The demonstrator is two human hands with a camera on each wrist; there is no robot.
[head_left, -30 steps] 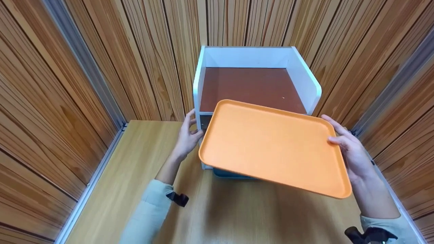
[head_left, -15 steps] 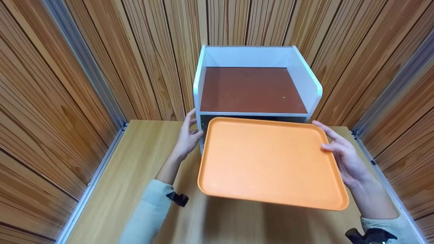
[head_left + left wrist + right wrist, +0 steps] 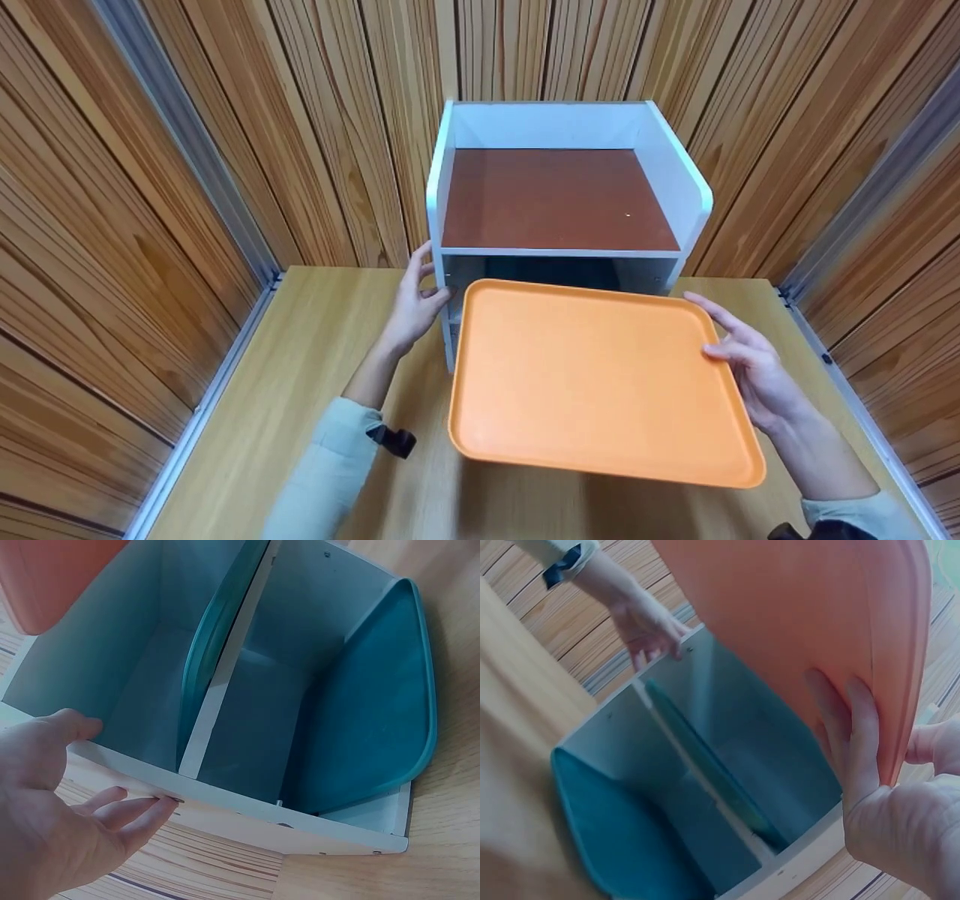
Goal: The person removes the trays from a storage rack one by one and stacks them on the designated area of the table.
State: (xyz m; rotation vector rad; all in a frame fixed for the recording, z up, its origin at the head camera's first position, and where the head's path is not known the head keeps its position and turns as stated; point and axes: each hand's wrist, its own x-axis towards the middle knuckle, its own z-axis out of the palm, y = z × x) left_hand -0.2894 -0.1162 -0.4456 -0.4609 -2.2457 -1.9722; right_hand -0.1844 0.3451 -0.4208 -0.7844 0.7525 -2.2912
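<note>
My right hand (image 3: 757, 371) pinches an orange tray (image 3: 592, 382) by its right edge, thumb on the upper face and fingers underneath. The tray hangs tilted in front of a white shelf unit (image 3: 561, 250), hiding much of the lower front. With my left hand (image 3: 416, 300) I grip the unit's left side panel, thumb inside and fingers outside, as the left wrist view shows. A teal tray (image 3: 215, 637) lies on the middle board. Below it, another teal tray (image 3: 367, 709) sits in the bottom compartment, its front end sticking out past the unit.
The unit's top level has a brown board (image 3: 555, 199) between raised white sides. It stands on a light wood table (image 3: 322, 330), against a wood-panelled back wall (image 3: 555, 49). Panelled walls with metal strips close in both sides.
The orange tray and my right hand have come lower and nearer, and the tray has turned straighter to the unit, uncovering the middle compartment's opening. My left hand stays on the side panel.
</note>
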